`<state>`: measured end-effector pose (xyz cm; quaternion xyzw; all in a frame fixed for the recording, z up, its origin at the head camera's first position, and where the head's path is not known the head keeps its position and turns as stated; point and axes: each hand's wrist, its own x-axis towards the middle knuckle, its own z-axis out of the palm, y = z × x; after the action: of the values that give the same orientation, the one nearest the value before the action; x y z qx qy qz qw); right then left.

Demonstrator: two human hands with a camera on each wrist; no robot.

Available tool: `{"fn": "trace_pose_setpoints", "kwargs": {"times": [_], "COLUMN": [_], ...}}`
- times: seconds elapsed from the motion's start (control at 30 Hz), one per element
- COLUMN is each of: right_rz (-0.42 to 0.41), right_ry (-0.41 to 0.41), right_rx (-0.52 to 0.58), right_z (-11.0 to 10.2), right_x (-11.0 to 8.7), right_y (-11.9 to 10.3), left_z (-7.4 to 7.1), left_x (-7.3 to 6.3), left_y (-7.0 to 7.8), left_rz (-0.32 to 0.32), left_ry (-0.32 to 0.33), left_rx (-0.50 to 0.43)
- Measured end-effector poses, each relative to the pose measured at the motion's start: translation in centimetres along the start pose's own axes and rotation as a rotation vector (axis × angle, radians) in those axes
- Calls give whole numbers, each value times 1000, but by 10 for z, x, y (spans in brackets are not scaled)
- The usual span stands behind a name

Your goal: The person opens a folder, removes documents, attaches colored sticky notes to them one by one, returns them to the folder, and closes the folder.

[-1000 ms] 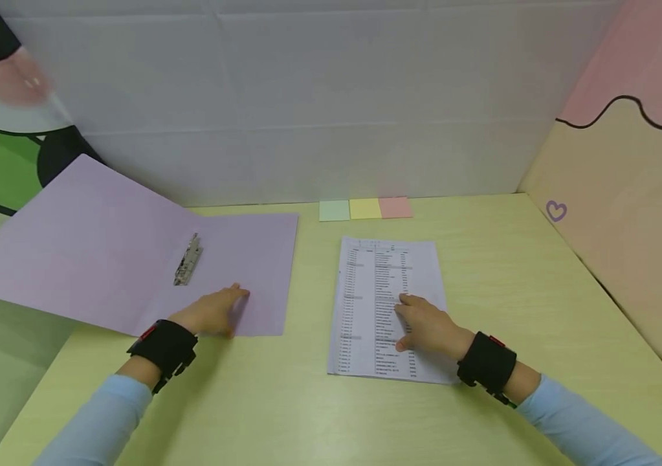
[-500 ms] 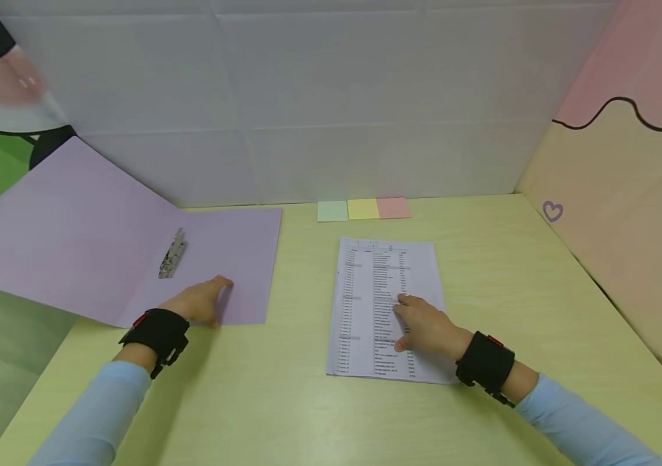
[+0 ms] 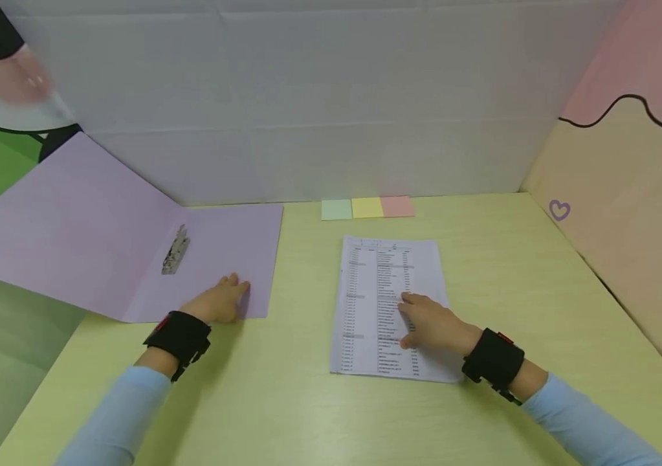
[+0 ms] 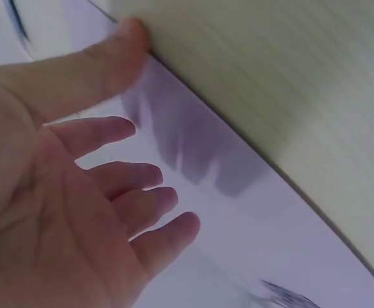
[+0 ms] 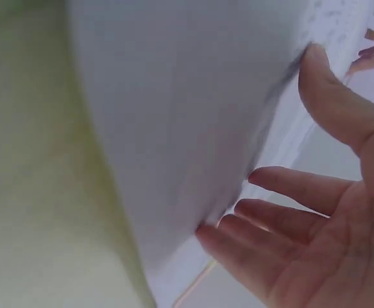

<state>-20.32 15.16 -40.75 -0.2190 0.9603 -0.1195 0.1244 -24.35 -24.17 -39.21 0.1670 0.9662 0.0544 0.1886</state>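
Note:
A light purple folder (image 3: 243,236) lies spread on the left of the table, its left cover (image 3: 80,226) tilted up toward the side wall. Near its fold is a metal clip (image 3: 176,251). My left hand (image 3: 217,302) is over the near part of the right cover; in the left wrist view its thumb (image 4: 119,54) is at the cover's edge and the other fingers are spread. A stack of printed paper sheets (image 3: 360,304) lies right of the folder. My right hand (image 3: 438,329) rests with its fingertips on the top sheet, fingers loosely extended.
Sticky notes in green (image 3: 336,210), yellow (image 3: 367,208) and pink (image 3: 397,206) lie in a row at the table's back edge. A grey-white panel (image 3: 319,97) rises behind them. Decorated side panels border the table (image 3: 284,414).
The folder has shifted left and slightly away with my left hand on it. My left hand has since moved right across the cover. The right hand and the paper stay in place.

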Motion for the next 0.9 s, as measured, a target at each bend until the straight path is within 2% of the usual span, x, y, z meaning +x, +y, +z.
{"fn": "trace_pose_setpoints", "kwargs": {"times": [0.13,0.27,0.37,0.43,0.53,0.67,0.77,0.9], "right_rz": [-25,-20,-27,-43,-51,-53,-61,-76], "right_ry": [37,60,67,69,53,42,50,40], "right_rx": [-49,-59,-42,-43,-20,-21,-29,-8], "right_z": [-10,-18,-17,-15,-12,-11,-12,-13], "right_x": [-2,-6,-8,-8,-7,-9,-8,-5], "right_y": [17,46,62,67,68,63,59,51], "left_z": [10,17,22,24,29,35,36,38], "left_x": [6,17,26,29,32,30,26,19], "left_y": [52,108,133,141,144,141,138,132], "left_rz": [199,337,388,396,352,306,307,288], "left_ry": [81,64,45,36,11,-20,-10,4], "left_rx": [28,12,27,45,74,52,26,37]}}
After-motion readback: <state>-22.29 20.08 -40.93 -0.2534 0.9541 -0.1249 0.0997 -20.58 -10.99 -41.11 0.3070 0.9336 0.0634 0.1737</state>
